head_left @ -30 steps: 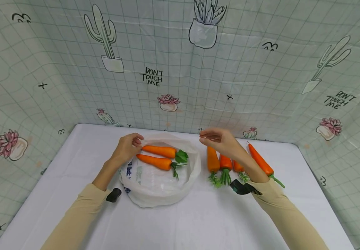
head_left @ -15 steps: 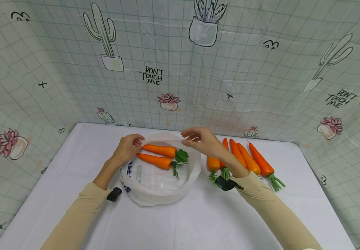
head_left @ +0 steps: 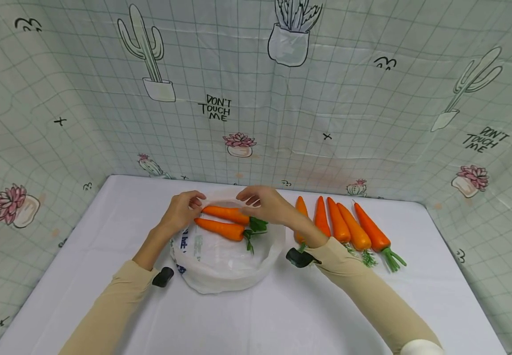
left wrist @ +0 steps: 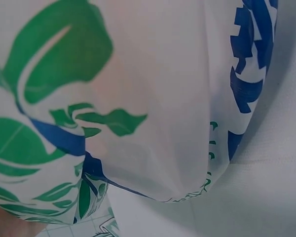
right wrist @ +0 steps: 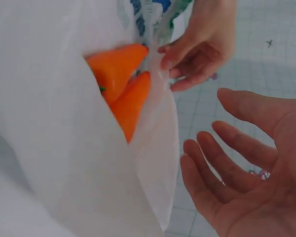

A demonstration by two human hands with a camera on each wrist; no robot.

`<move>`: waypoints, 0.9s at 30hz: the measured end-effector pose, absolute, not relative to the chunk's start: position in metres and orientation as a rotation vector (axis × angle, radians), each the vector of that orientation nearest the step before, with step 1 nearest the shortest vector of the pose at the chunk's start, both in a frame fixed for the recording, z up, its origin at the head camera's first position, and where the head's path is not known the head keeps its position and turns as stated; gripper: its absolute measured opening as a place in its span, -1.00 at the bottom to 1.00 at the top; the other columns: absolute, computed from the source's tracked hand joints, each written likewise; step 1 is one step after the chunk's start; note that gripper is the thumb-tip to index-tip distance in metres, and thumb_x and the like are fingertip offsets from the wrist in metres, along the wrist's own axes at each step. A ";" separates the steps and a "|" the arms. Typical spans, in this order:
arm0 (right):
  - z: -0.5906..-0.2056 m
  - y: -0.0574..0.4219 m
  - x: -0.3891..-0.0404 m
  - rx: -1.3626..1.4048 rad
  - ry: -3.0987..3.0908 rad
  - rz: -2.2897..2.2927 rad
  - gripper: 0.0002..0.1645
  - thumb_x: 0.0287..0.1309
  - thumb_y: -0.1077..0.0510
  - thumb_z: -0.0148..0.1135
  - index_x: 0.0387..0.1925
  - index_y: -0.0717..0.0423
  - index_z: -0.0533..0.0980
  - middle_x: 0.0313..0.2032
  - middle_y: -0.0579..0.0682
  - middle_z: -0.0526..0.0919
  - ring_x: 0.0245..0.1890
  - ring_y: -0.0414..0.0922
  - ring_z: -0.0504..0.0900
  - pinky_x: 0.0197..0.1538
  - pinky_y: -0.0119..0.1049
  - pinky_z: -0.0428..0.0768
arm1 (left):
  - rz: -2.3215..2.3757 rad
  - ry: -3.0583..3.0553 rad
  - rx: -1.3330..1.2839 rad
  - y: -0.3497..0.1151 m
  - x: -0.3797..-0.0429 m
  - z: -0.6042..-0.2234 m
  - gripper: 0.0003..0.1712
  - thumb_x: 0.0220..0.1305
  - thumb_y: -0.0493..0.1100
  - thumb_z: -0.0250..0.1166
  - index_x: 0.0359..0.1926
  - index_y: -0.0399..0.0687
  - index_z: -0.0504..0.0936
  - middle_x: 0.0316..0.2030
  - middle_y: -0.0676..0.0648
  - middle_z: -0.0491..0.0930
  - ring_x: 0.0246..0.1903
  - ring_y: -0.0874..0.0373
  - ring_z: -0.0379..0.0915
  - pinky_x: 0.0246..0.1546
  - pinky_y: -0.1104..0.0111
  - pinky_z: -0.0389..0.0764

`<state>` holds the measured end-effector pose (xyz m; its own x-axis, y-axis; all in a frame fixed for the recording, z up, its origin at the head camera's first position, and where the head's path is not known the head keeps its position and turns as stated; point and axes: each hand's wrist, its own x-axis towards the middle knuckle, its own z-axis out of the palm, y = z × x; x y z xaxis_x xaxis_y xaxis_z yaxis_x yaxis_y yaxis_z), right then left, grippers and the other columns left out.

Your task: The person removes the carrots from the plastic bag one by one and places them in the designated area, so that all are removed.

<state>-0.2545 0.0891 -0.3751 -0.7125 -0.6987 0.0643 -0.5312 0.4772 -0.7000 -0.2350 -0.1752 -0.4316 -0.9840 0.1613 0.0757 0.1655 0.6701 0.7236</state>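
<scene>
A white plastic bag with blue and green print lies on the table, its mouth rolled wide. Inside it are two carrots, the upper carrot and the lower carrot, green tops pointing right. My left hand pinches the bag's rim at the left; the right wrist view shows thumb and fingers on the plastic. Over the bag's far right part is my right hand, covering part of the upper carrot in the head view. Its fingers are spread and hold nothing, beside the bag's edge. Printed plastic fills the left wrist view.
Several carrots lie in a row on the white table, right of the bag. The right forearm crosses in front of the row's left end. A curtain printed with cacti hangs behind the table and at both sides.
My right hand has moved left from above the row of carrots to over the bag, uncovering more of that row. My left hand has stayed at the bag's rim.
</scene>
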 end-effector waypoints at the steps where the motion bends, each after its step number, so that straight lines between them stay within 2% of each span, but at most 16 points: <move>1: -0.376 0.086 -0.256 -1.060 2.490 -1.038 -0.58 0.33 0.24 0.33 0.13 0.42 0.56 0.09 0.30 0.66 0.04 0.16 0.66 0.16 -0.08 0.63 | -1.242 -2.866 -0.280 -0.175 -0.235 -0.431 -0.69 0.37 -0.46 0.21 0.10 -0.47 0.59 -0.14 -0.35 0.62 -0.15 -0.17 0.56 0.01 0.02 0.66; 7: -0.384 0.068 -0.257 -1.029 2.483 -0.931 -0.58 0.34 0.21 0.35 0.14 0.35 0.58 0.11 0.24 0.67 0.08 0.13 0.65 0.16 -0.18 0.62 | -1.250 -2.880 -0.274 -0.175 -0.235 -0.429 -0.68 0.37 -0.45 0.21 0.12 -0.47 0.58 -0.13 -0.35 0.61 -0.14 -0.17 0.56 0.02 0.03 0.66; 15: -0.395 0.046 -0.250 -0.993 2.467 -0.862 -0.55 0.32 0.27 0.34 0.18 0.39 0.55 0.14 0.25 0.65 0.13 0.12 0.60 0.25 -0.06 0.57 | -1.247 -2.883 -0.270 -0.174 -0.234 -0.428 -0.68 0.37 -0.45 0.22 0.11 -0.46 0.58 -0.13 -0.35 0.61 -0.14 -0.17 0.56 0.01 0.03 0.66; 17: -0.399 0.042 -0.249 -0.990 2.473 -0.823 -0.54 0.32 0.27 0.34 0.20 0.38 0.55 0.13 0.24 0.66 0.05 0.07 0.61 0.21 -0.09 0.59 | -1.251 -2.876 -0.279 -0.174 -0.234 -0.429 -0.68 0.36 -0.46 0.22 0.11 -0.46 0.58 -0.13 -0.35 0.61 -0.14 -0.18 0.56 0.00 0.03 0.66; 20: -0.405 0.038 -0.248 -0.986 2.484 -0.763 -0.51 0.32 0.25 0.36 0.23 0.34 0.55 0.08 0.20 0.69 -0.12 -0.01 0.59 0.03 -0.24 0.61 | -1.253 -2.866 -0.292 -0.175 -0.233 -0.429 -0.68 0.36 -0.47 0.22 0.10 -0.47 0.58 -0.14 -0.35 0.61 -0.15 -0.18 0.57 -0.01 0.02 0.66; 24: -0.412 0.033 -0.245 -0.964 2.499 -0.707 -0.50 0.30 0.22 0.39 0.23 0.27 0.55 -0.02 0.09 0.70 -0.26 -0.10 0.48 -0.18 -0.40 0.49 | -1.244 -2.859 -0.295 -0.175 -0.233 -0.429 -0.69 0.35 -0.47 0.22 0.09 -0.48 0.59 -0.16 -0.35 0.62 -0.16 -0.18 0.58 -0.02 0.01 0.66; 27: -0.417 0.030 -0.243 -0.973 2.539 -0.659 -0.56 0.28 0.22 0.41 0.15 0.25 0.60 -0.17 0.05 0.67 -0.29 -0.11 0.43 -0.25 -0.41 0.39 | -1.236 -2.859 -0.290 -0.175 -0.234 -0.430 -0.69 0.35 -0.47 0.22 0.09 -0.47 0.59 -0.16 -0.35 0.62 -0.16 -0.19 0.58 -0.01 0.01 0.66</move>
